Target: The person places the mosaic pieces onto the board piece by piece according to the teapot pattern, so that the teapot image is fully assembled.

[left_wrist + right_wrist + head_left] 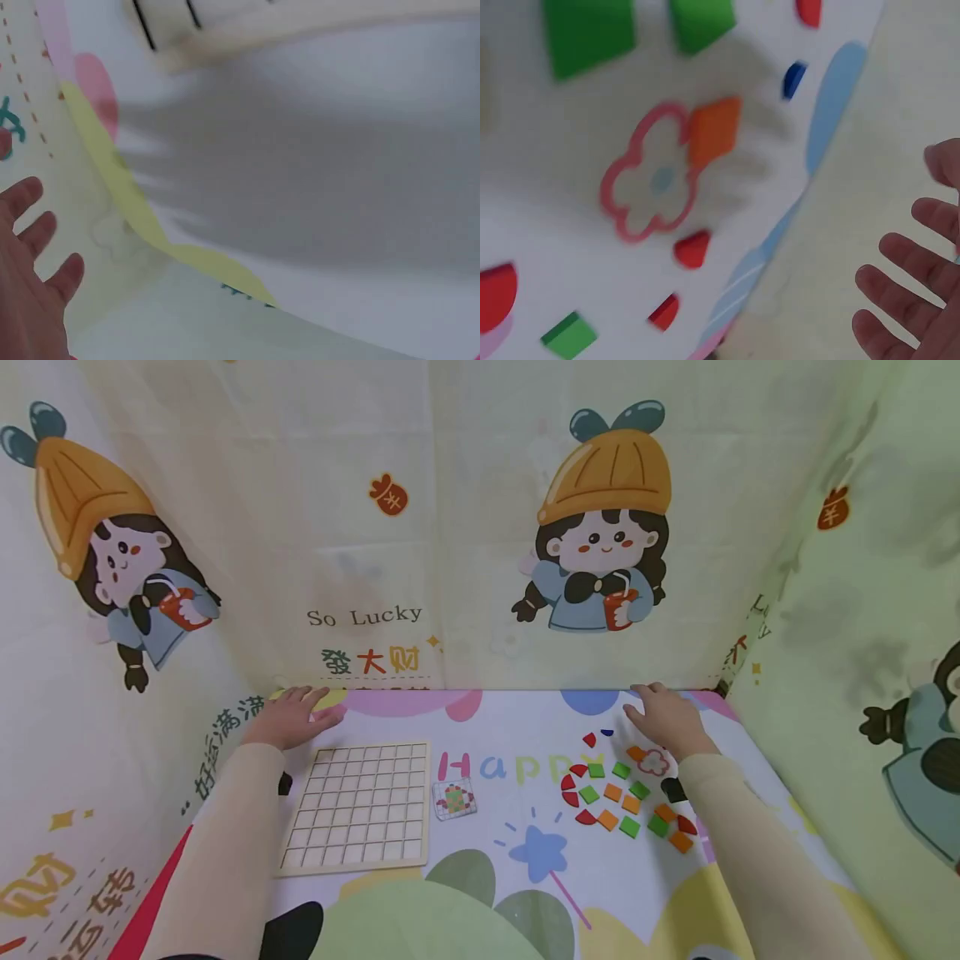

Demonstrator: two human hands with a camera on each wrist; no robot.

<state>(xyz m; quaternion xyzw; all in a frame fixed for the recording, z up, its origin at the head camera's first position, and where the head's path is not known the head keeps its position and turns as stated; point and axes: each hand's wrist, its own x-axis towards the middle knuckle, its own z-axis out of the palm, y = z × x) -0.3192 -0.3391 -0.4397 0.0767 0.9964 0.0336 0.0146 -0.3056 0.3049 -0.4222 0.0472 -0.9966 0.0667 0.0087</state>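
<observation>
Both hands are raised near the far edge of the table, holding nothing. My left hand (288,718) has its fingers spread, just beyond the pale wooden grid board (358,807); the left wrist view shows the board's corner (217,52) too. My right hand (666,718), fingers extended, is on the far right, past a scatter of small pieces. Among these are green squares (629,827), orange squares (681,842), red rounded wedges (586,817) and a small blue piece (607,732). An orange square (714,131) shows closest to the flower print in the right wrist view.
Between board and pieces lies a small card (454,799) with a gridded, coloured pattern. The tablecloth (495,835) has cartoon prints and lettering. Printed cloth walls (480,527) rise at the back and on both sides.
</observation>
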